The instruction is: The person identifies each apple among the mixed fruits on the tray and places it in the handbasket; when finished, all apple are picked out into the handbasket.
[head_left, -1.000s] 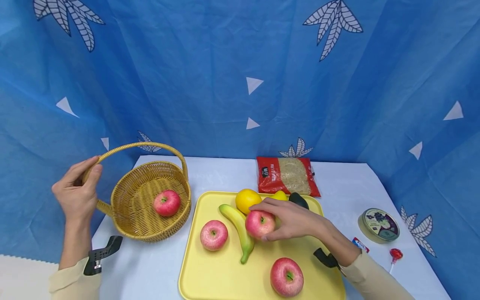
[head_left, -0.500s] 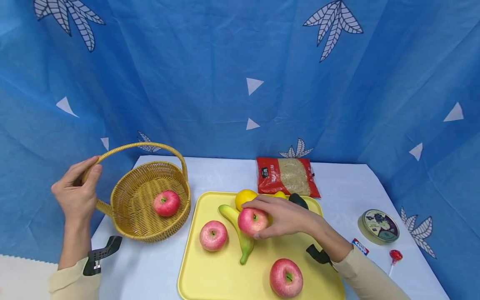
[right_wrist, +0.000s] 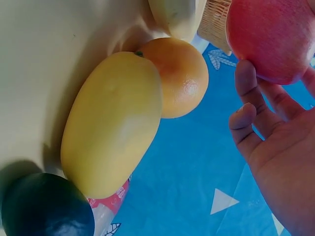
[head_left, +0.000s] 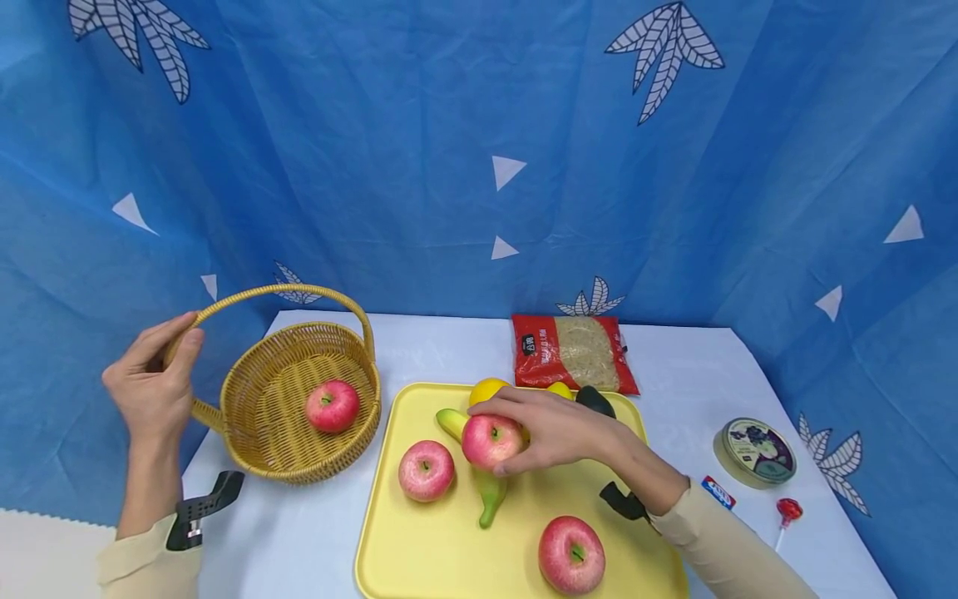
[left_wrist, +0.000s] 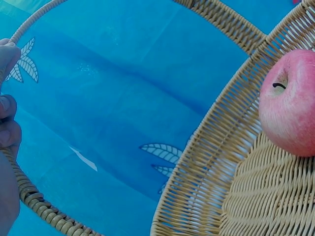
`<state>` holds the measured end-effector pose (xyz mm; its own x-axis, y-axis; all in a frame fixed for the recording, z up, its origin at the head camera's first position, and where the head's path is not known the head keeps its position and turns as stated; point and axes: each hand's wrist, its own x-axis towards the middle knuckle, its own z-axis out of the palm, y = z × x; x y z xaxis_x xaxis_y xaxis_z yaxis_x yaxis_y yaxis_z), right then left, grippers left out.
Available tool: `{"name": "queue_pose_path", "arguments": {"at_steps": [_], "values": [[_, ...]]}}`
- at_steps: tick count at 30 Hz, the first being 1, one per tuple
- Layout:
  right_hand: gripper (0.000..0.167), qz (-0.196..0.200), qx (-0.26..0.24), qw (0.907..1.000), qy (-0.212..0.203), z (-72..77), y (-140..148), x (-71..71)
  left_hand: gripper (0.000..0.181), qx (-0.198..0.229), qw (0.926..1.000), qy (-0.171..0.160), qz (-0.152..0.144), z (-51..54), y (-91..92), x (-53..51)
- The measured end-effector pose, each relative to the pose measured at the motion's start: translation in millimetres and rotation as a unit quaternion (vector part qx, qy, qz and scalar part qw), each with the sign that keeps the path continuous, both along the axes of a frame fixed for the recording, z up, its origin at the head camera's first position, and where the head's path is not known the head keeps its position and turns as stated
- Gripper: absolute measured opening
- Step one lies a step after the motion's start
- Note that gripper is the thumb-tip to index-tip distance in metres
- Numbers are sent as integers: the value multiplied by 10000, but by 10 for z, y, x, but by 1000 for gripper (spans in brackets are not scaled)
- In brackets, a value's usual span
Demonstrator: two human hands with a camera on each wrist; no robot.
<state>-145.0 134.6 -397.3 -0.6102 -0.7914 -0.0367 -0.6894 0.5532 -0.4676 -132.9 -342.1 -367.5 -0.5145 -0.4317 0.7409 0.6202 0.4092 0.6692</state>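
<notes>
My left hand [head_left: 155,374] grips the arched handle [head_left: 284,289] of a round wicker basket [head_left: 250,378]. Inside the basket lies one red apple [head_left: 333,406], also seen in the left wrist view. Above the yellow tray [head_left: 449,549], my right hand [head_left: 557,428] holds another apple [head_left: 490,443] between thumb and fingers. That apple hides part of a banana [head_left: 490,495] beneath it. Two further apples rest on the tray, a left apple [head_left: 427,471] and a front apple [head_left: 572,555]. In the right wrist view the held apple [right_wrist: 270,39] sits at the fingertips.
Along the tray's back edge lie an orange [right_wrist: 179,78], a yellow oval fruit [right_wrist: 113,123] and a dark green fruit [head_left: 595,401]. Behind stands a red food packet [head_left: 576,353]. To the right are a round tin [head_left: 756,453], a small packet [head_left: 718,492] and a red lollipop [head_left: 789,511].
My right hand has moved left with the apple, from the banana's right side to over the banana. The left hand and the basket have stayed in place.
</notes>
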Motion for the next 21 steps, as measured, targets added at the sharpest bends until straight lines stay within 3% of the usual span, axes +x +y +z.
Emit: {"name": "queue_pose_path", "arguments": {"at_steps": [21], "values": [[72, 310, -65, 9995, 71, 64, -183, -69, 21, -11, 10000, -17, 3, 27, 18, 19]]}}
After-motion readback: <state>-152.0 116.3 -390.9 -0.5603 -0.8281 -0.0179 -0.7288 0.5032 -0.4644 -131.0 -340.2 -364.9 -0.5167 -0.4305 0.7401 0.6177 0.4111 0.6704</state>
